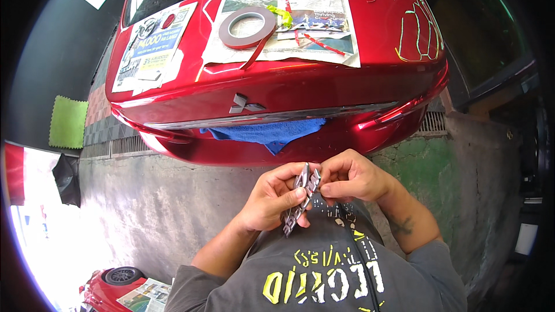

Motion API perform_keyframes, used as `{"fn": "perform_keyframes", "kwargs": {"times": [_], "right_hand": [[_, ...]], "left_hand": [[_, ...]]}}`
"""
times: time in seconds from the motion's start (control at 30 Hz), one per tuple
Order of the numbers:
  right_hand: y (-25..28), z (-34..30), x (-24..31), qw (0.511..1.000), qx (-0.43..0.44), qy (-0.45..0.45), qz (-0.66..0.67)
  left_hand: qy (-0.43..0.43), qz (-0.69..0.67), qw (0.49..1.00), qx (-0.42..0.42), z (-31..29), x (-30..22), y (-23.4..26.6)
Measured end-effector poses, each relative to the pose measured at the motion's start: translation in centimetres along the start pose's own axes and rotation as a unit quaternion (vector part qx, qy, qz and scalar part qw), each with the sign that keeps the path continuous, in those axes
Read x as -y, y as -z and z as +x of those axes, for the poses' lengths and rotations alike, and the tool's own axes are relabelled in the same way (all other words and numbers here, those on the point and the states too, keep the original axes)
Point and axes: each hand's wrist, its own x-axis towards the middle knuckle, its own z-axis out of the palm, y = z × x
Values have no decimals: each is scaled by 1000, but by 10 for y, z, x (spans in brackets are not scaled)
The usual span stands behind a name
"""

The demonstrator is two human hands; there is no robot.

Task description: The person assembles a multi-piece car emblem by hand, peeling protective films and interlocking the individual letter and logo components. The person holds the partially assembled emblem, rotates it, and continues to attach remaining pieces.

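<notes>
Silver car badge lettering (298, 203) is gripped between the thumb and fingers of my left hand (272, 199), standing at a slant in front of my chest. My right hand (348, 178) is closed in a pinch right beside the badge's upper end. Whatever lies between those right fingertips is too small or hidden to make out. Both hands are between my grey shirt (329, 266) and the rear of a red car (370, 89).
On the trunk lid, newspaper sheets (347, 55) carry a roll of grey-and-red tape (230, 33), red strips and a yellow-green scrap (284, 16). Another printed sheet (130, 72) lies left of them. A blue cloth (272, 133) hangs at the bumper, below a silver emblem (245, 104).
</notes>
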Motion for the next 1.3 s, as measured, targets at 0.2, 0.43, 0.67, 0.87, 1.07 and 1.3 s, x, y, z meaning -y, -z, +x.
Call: {"fn": "perform_keyframes", "kwargs": {"times": [0.2,0.43,0.67,0.87,1.07,1.3], "right_hand": [[5,-15,-13,996,24,79,41],[-17,3,-25,977,-188,86,48],[-29,9,-27,979,-192,63,40],[-42,16,-19,980,-183,74,31],[-34,17,-31,967,-212,126,-68],[-42,18,-34,846,-300,250,-362]], "left_hand": [[-69,54,991,-98,0,5,12],[-138,166,960,-180,1,5,-12],[-129,150,960,-198,1,10,-7],[-103,122,968,-193,-3,12,-3],[-93,55,977,-185,-8,13,-2],[-69,-24,991,-112,-12,8,2]]}}
